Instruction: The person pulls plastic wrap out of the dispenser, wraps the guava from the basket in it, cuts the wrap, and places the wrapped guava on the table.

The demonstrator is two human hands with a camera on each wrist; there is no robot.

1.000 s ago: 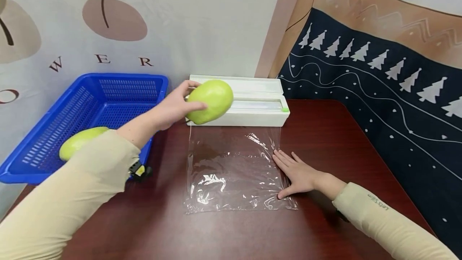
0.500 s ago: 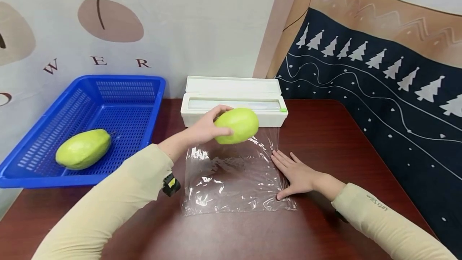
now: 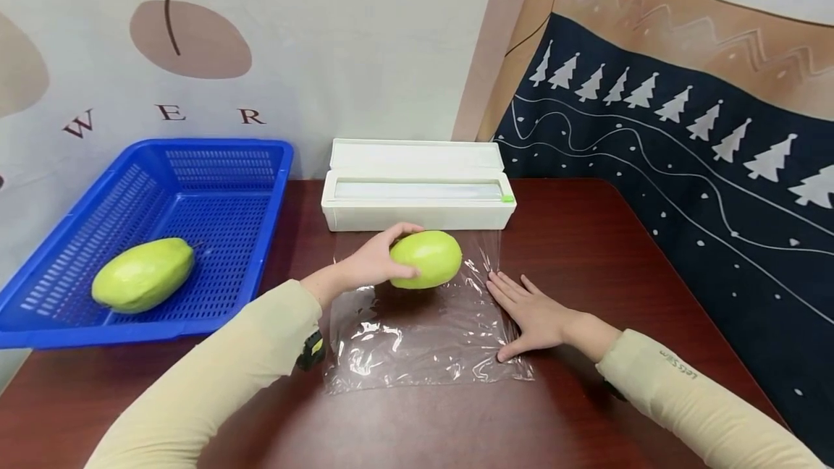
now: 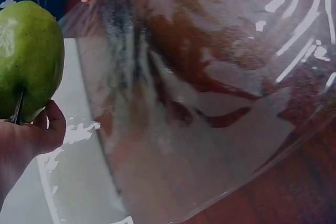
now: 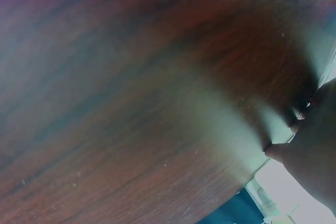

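Observation:
In the head view my left hand [image 3: 378, 260] grips a yellow-green mango [image 3: 427, 259] over the upper part of a clear sheet of cling film [image 3: 404, 353]. Whether the fruit touches the film I cannot tell. Its dark stem shows in the left wrist view, where the mango [image 4: 32, 59] sits at the left edge, held from below and behind by the fingers. My right hand [image 3: 531, 317] lies flat with spread fingers on the film's right edge. The film runs out from a white cling film dispenser [image 3: 417, 217], whose lid stands raised at the back.
A blue plastic basket [image 3: 276, 237] stands at the left with another yellow-green mango [image 3: 145, 275] inside. The dark red wooden table [image 3: 586, 237] reaches back to a printed cloth backdrop [image 3: 391, 42]. A green slider [image 3: 507, 198] sits at the dispenser's right end.
My left hand has carried the mango from in front of the dispenser toward me and right, lowering it over the film. My right hand has stayed on the film's edge.

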